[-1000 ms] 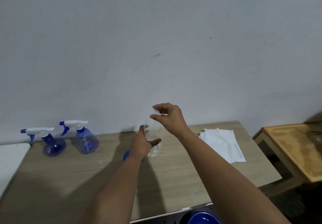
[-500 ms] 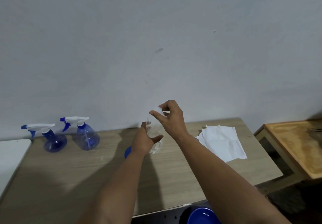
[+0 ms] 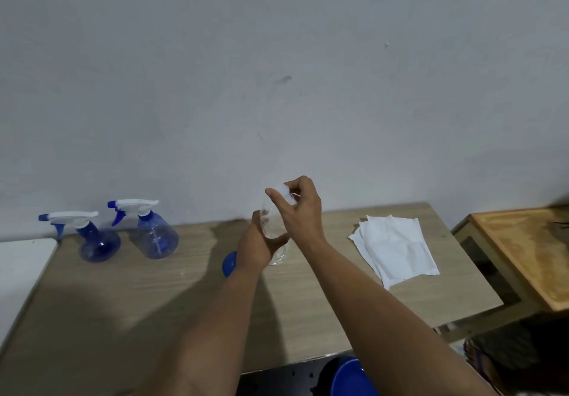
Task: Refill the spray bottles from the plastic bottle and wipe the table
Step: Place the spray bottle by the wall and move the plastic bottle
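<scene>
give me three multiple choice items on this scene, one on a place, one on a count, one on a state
1. Where do the white paper cloths lie on the wooden table?
A. its right part
B. its left part
C. under the sprayers

2. How many blue spray bottles with white triggers stand by the wall?
A. one
B. two
C. four

3. What does the right hand do?
A. lies flat
B. pinches the white cap of the clear plastic bottle
C. wipes

A: cloths lie right of both arms.
B: one, another.
B: fingers curl on the cap; left hand grips the body.

Single head cam, fwd and down over table toward wall, hands close in centre
</scene>
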`<state>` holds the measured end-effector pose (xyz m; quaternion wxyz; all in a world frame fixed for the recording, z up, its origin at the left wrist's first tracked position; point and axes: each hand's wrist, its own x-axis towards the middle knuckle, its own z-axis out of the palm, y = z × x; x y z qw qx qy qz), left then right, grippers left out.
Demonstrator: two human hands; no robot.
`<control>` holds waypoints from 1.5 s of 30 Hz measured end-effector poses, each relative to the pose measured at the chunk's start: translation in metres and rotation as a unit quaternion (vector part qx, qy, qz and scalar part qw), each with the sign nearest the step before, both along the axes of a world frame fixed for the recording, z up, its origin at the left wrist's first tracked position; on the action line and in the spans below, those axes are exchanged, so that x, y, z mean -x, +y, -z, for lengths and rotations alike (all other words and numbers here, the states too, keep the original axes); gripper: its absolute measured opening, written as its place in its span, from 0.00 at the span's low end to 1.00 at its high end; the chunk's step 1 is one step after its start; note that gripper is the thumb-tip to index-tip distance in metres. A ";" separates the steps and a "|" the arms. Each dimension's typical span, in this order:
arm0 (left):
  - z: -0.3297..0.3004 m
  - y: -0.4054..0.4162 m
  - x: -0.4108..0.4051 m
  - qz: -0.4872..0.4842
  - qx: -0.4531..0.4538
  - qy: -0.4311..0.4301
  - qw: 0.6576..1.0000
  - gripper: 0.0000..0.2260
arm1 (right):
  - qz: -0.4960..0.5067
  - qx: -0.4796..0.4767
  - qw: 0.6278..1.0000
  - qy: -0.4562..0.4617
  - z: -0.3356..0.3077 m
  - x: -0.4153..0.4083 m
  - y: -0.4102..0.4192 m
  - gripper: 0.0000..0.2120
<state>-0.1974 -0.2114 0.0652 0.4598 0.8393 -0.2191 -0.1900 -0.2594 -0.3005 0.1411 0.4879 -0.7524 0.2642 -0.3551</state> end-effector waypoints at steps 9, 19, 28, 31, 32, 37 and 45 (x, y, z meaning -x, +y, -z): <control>-0.010 0.011 -0.003 0.047 -0.036 -0.002 0.998 0.45 | 0.009 -0.027 0.999 0.032 0.014 0.008 0.008 0.26; 0.054 0.083 -0.026 0.069 -0.248 -0.097 0.962 0.42 | -0.026 -0.083 0.989 0.121 0.079 0.028 0.009 0.42; 0.081 0.083 -0.028 0.052 -0.212 -0.164 0.962 0.30 | -0.019 -0.114 0.989 0.096 0.112 0.016 0.008 0.34; 0.081 0.079 -0.038 0.049 -0.213 -0.158 0.963 0.30 | -0.005 -0.117 0.989 0.086 0.111 0.006 0.007 0.32; 0.080 0.077 -0.043 0.043 -0.207 -0.152 0.966 0.30 | -0.003 -0.117 0.990 0.084 0.110 0.001 0.005 0.32; 0.065 0.058 -0.082 0.020 -0.212 -0.157 0.964 0.26 | -0.027 -0.101 0.989 0.101 0.103 -0.030 -0.010 0.36; 0.075 0.040 -0.131 0.051 -0.221 -0.149 0.963 0.24 | -0.052 -0.102 0.987 0.115 0.111 -0.067 -0.029 0.38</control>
